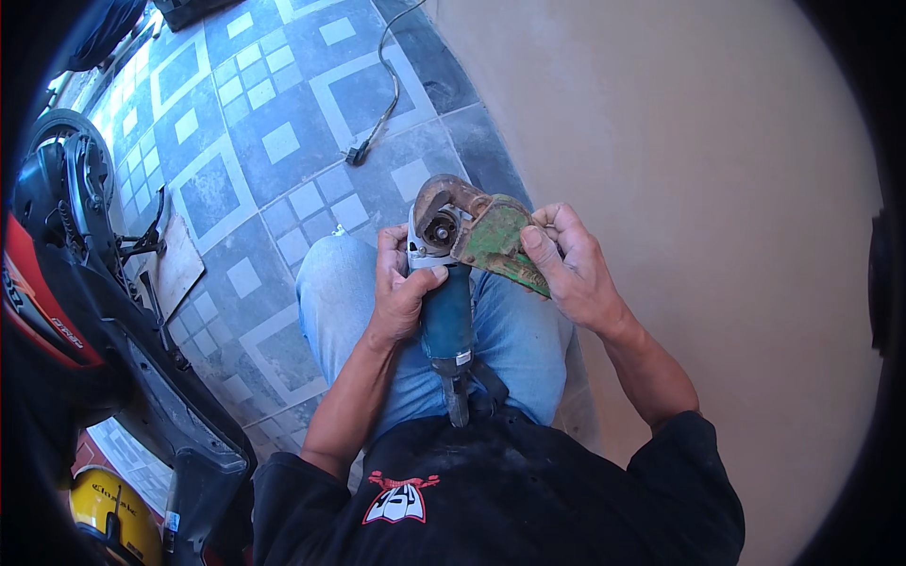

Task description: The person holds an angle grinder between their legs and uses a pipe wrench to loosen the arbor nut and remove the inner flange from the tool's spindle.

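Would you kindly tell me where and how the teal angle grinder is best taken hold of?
The teal angle grinder is probably best gripped around its long, rounded barrel, just below the metal head, coming from the left. The left hand holds it near there, while the right hand and the green-and-rust metal piece crowd the head's right side.

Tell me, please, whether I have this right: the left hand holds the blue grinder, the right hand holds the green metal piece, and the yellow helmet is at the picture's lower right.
Not quite: the yellow helmet is at the lower left, as the head view shows. The left hand does hold the blue grinder, and the right hand the green metal piece.
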Available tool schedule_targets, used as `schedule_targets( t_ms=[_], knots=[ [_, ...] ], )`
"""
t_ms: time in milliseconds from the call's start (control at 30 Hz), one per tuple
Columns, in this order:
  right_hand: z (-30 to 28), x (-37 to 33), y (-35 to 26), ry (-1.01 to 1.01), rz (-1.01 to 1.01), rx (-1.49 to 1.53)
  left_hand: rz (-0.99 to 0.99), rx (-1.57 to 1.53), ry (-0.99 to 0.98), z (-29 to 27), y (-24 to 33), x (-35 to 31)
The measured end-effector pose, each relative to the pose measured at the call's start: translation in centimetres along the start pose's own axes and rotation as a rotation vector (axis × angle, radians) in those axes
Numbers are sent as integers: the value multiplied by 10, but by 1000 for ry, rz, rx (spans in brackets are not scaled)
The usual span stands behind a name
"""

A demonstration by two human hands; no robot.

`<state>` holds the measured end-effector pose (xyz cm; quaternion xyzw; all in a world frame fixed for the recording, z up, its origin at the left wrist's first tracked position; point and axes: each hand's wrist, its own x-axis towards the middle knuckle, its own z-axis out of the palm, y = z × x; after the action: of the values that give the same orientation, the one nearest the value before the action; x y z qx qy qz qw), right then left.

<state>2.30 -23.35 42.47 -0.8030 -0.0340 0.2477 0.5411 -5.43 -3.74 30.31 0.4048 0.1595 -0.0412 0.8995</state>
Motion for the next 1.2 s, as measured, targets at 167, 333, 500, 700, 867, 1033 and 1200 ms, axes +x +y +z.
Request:
schedule_targets(
  t_ms=[167, 333, 500, 700, 867, 1033, 1200],
  knots=[
    [5, 0, 4, 27, 20, 11, -1, -23, -15, -1, 2, -1],
    [9, -2, -4, 8, 131, 42, -10, -28, 0, -3, 3, -1],
    [11, -4, 12, 82, 13, 17, 23, -6, -32, -3, 2, 1],
    [-14, 19, -10, -62, -129, -205, -33, -18, -50, -2, 3, -3],
    [-21, 30, -22, -124, -190, -351, -8, -38, -42, -1, 3, -3],
    [-24, 40, -37, -200, -243, -399, 24, -41, -69, 1, 4, -3],
    [-30, 49, -43, -270, -281, -475, 10, -45, -62, 5, 5, -6]
  ],
)
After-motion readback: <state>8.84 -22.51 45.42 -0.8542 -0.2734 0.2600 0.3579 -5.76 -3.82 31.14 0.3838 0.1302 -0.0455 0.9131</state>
